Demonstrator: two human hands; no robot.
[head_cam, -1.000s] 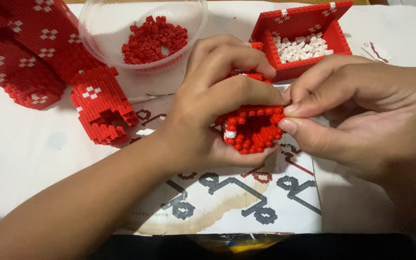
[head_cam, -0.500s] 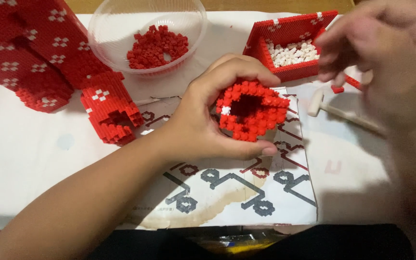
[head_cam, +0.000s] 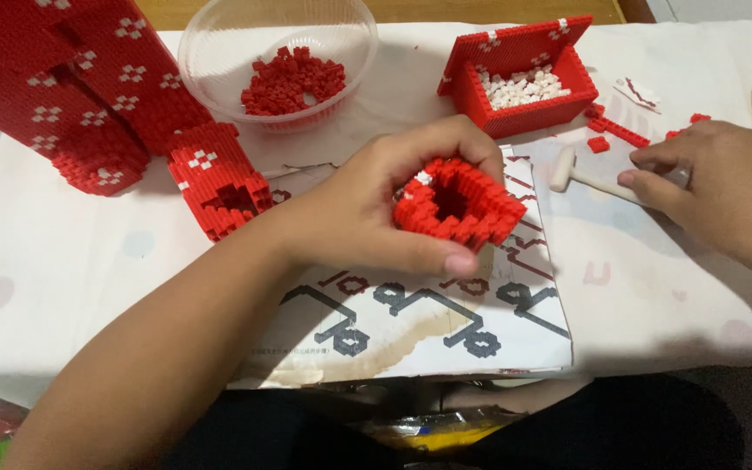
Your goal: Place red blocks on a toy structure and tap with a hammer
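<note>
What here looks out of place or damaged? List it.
The instruction sheet under the left hand has a brown stain and a torn, ragged lower edge. A few loose red bricks lie scattered on the table beside the red brick box, outside any container. Nothing else stands out.

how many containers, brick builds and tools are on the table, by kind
Containers: 2, a clear bowl and a red brick box
Brick builds: 2, the big red model and the red ring in the left hand
Tools: 1, a small white mallet by the right hand
Total: 5

Left hand (head_cam: 367,209) curled, fingers clasped; right hand (head_cam: 724,187) — palm down, fingers extended.
</note>
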